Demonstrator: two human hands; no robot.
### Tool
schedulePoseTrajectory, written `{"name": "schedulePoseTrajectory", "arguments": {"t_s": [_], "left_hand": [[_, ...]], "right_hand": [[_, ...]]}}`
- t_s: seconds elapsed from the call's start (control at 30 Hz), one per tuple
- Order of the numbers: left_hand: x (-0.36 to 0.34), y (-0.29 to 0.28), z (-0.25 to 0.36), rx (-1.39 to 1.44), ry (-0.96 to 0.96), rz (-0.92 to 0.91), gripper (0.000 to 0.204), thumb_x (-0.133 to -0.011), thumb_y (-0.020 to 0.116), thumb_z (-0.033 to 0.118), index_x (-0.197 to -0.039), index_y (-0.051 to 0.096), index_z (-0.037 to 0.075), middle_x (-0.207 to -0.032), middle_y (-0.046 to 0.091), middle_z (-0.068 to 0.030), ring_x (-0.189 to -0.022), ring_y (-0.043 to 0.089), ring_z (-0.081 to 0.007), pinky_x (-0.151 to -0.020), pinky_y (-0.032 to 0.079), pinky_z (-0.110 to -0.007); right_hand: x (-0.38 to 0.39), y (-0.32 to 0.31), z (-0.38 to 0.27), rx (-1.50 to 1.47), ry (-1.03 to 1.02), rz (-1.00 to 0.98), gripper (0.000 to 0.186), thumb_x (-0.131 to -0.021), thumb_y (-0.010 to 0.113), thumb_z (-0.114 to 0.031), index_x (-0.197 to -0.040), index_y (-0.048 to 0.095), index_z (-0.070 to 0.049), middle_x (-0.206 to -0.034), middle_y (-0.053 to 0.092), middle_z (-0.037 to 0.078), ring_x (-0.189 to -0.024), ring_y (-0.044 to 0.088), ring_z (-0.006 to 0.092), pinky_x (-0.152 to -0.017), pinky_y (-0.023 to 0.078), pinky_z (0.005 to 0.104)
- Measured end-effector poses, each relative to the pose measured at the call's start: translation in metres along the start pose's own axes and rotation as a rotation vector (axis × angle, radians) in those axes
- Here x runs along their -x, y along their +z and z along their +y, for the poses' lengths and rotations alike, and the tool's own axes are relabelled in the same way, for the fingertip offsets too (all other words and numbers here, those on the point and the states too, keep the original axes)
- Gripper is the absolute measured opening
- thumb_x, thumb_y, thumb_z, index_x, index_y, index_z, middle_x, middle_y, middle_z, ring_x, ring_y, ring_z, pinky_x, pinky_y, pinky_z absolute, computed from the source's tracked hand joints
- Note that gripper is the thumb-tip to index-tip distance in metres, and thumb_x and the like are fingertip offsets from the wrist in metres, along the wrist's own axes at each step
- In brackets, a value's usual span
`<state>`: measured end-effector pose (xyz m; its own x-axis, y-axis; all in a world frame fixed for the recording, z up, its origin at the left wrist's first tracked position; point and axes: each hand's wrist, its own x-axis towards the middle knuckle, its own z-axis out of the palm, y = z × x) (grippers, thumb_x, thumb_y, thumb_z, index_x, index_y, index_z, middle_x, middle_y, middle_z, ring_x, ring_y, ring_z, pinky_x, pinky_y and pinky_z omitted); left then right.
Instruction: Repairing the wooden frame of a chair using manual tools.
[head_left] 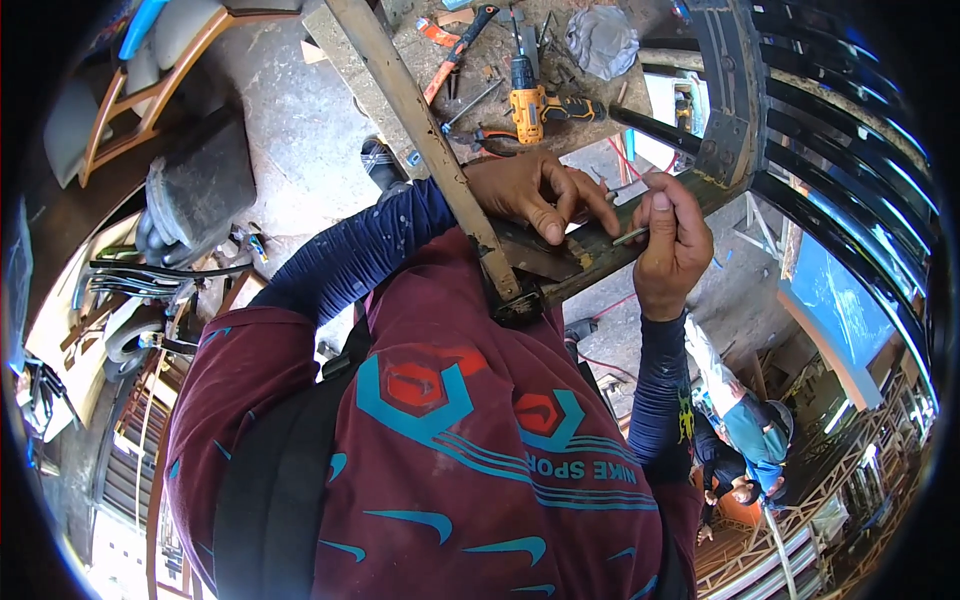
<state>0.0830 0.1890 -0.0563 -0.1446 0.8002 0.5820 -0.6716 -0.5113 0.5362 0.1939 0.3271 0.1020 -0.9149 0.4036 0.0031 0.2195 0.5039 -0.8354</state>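
My right hand [672,245] pinches a thin, short metal rod [630,237] between thumb and fingers, over a dark metal frame bar [600,268]. Its exact kind is too small to tell. Across from it, my left hand [535,195] is bent above the same bar, thumb and fingers apart, with nothing visible in them. A worn flat upright [430,125] of the frame crosses in front of my left wrist and meets the bar at a dark corner near my body.
Beyond the frame, a worktable [395,65] carries a yellow cordless drill [530,105], a hammer [460,55] and a crumpled plastic bag [602,40]. Black slats [840,130] rise at the right. Another person [745,440] is low at the right; a dark padded seat [205,170] stands left.
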Motion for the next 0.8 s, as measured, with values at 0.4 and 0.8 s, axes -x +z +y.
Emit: {"name": "schedulePoseTrajectory", "arguments": {"t_s": [0.4, 0.8], "left_hand": [[-0.003, 0.005, 0.020, -0.006, -0.121, 0.062, 0.030, -0.090, 0.077, 0.031, -0.088, 0.079, 0.001, -0.135, 0.065, -0.0231, -0.136, 0.049, -0.0324, -0.124, 0.014, -0.049], [0.002, 0.001, 0.011, 0.093, -0.060, 0.093, 0.025, -0.091, 0.077, 0.023, -0.095, 0.078, -0.002, -0.134, 0.067, -0.0210, -0.134, 0.050, -0.0321, -0.113, 0.033, -0.046]], "right_hand": [[0.002, -0.003, -0.001, -0.059, 0.033, -0.014, 0.022, -0.107, 0.052, -0.010, -0.115, 0.068, 0.003, -0.074, 0.056, 0.002, -0.064, 0.052, 0.0070, -0.053, 0.044, 0.0226], [0.002, -0.003, 0.004, -0.030, -0.004, -0.017, 0.023, -0.106, 0.052, -0.010, -0.114, 0.067, 0.005, -0.073, 0.056, 0.002, -0.064, 0.051, 0.0083, -0.056, 0.042, 0.0240]]}}
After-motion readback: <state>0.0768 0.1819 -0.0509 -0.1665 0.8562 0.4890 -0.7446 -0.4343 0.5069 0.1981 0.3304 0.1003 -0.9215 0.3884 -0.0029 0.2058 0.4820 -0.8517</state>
